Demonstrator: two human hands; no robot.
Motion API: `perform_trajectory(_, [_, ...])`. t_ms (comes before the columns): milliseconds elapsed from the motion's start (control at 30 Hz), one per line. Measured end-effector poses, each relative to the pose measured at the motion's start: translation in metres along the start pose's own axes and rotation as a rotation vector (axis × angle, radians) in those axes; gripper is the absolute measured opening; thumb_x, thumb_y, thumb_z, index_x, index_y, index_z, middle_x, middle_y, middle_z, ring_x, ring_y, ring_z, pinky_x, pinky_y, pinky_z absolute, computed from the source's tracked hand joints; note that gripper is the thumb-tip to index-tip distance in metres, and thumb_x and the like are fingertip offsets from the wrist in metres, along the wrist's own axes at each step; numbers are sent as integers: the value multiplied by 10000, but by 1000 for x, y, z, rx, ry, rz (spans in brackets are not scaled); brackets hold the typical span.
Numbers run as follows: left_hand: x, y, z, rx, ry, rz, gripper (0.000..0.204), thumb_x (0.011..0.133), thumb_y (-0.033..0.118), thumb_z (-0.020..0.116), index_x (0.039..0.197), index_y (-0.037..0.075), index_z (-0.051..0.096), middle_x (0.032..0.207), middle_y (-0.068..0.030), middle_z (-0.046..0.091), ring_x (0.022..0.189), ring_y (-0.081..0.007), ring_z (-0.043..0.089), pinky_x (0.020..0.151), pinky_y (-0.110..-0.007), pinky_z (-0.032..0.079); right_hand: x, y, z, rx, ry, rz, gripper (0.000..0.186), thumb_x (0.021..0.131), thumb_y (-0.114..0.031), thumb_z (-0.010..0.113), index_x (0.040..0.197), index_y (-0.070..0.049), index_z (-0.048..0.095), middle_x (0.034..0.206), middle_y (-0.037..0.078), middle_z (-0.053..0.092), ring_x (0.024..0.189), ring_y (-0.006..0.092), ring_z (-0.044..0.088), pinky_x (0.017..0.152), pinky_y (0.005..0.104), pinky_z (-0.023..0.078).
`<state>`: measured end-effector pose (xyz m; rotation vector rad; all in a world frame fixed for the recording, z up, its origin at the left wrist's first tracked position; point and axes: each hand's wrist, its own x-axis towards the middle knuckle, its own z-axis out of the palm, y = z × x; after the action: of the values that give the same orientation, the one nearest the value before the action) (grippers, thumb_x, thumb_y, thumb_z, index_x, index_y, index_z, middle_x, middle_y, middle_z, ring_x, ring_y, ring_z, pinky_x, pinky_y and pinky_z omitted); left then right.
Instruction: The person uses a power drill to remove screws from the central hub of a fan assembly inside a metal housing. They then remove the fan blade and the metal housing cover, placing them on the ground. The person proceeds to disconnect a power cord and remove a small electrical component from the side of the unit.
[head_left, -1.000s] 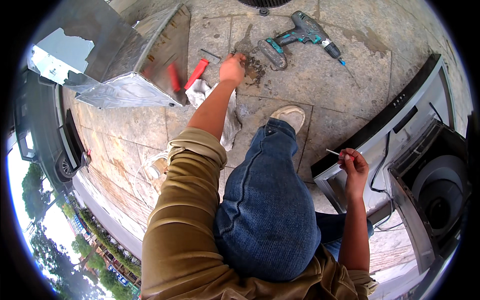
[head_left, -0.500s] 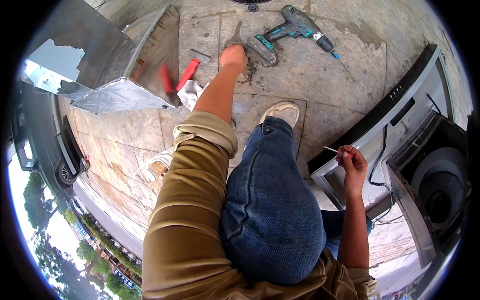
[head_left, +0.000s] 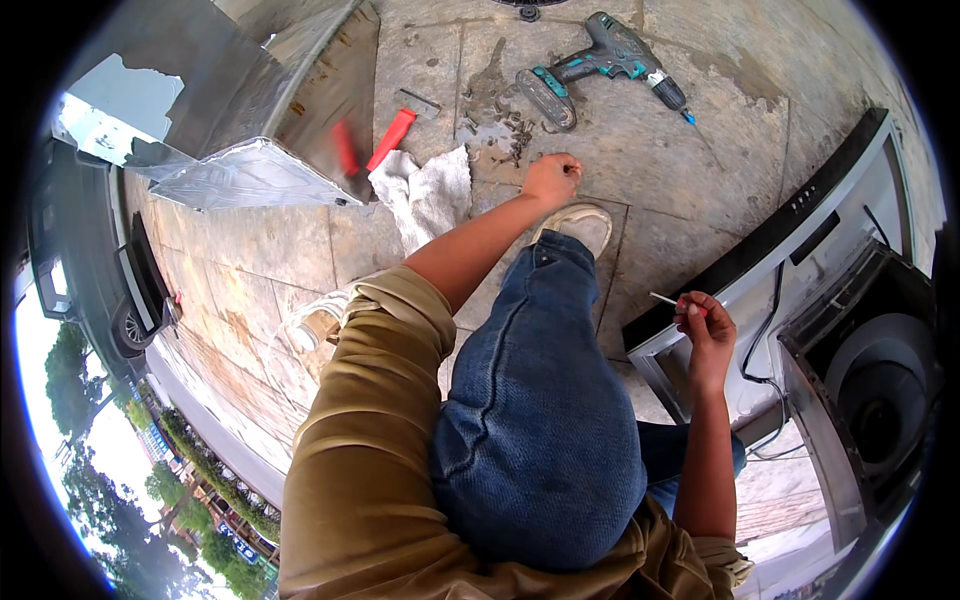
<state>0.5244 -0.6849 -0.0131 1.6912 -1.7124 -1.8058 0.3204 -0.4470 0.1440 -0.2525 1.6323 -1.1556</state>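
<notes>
My left hand (head_left: 552, 180) is closed just above the paving beside my shoe, fingers curled together; what they hold, if anything, is too small to make out. A scatter of small dark screws (head_left: 517, 134) lies on the stone just beyond it. My right hand (head_left: 706, 326) is wrapped round a small screwdriver (head_left: 663, 298), its red handle in my fingers and the metal shaft pointing left. Close to this hand leans a silver-and-black appliance panel (head_left: 745, 268). A cordless drill (head_left: 610, 62) with a long thin bit rests on the ground ahead.
A red-handled scraper (head_left: 393, 137) lies near a crumpled white rag (head_left: 425, 195), beside a grimy sheet-metal housing (head_left: 262, 172) at the left. A dark fan housing (head_left: 880, 375) stands at the right, with a loose black cable (head_left: 765, 325). A car (head_left: 80, 250) is parked far left.
My left hand has moved right and back toward me from the pile of screws, uncovering the screws and the rag. My right hand keeps its hold on the screwdriver.
</notes>
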Motion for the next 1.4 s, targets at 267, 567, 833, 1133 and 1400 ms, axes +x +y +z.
perform_trajectory(267, [3, 13, 18, -86, 89, 101, 161, 886, 28, 528, 1030, -10, 590, 889, -114, 658, 648, -138, 641, 602, -280, 514, -1, -6, 1, -25, -1, -10, 174, 914, -99, 587, 1044, 14, 607, 897, 58, 650, 743, 112, 587, 676, 228, 453])
perform_trajectory(567, [-42, -61, -68, 371, 451, 189, 168, 826, 111, 614, 993, 90, 629, 853, -107, 671, 746, -253, 645, 693, -340, 507, -4, -4, -4, -45, 22, -14, 173, 917, -97, 574, 1047, 13, 608, 901, 56, 650, 748, 117, 594, 684, 238, 454])
perform_trajectory(833, [-41, -73, -105, 455, 761, 138, 175, 792, 79, 619, 965, 80, 595, 909, -93, 634, 816, -269, 633, 731, -375, 500, -6, -12, 0, -68, 25, -23, 176, 916, -94, 572, 1052, 14, 605, 892, 59, 648, 751, 121, 594, 686, 241, 450])
perform_trajectory(1133, [-14, -50, -114, 328, 811, 132, 204, 785, 98, 635, 988, 90, 622, 939, -79, 628, 817, -249, 628, 742, -363, 496, -8, -11, 2, -51, 29, 0, 187, 915, -100, 578, 1055, 22, 601, 904, 62, 649, 758, 120, 594, 693, 239, 454])
perform_trajectory(1400, [-27, -28, -92, 657, 416, 471, 236, 799, 82, 594, 1031, 91, 640, 983, -97, 608, 896, -300, 608, 786, -377, 500, -6, -9, 1, -37, 31, -10, 180, 919, -93, 574, 1057, 19, 604, 907, 64, 650, 759, 116, 592, 698, 236, 457])
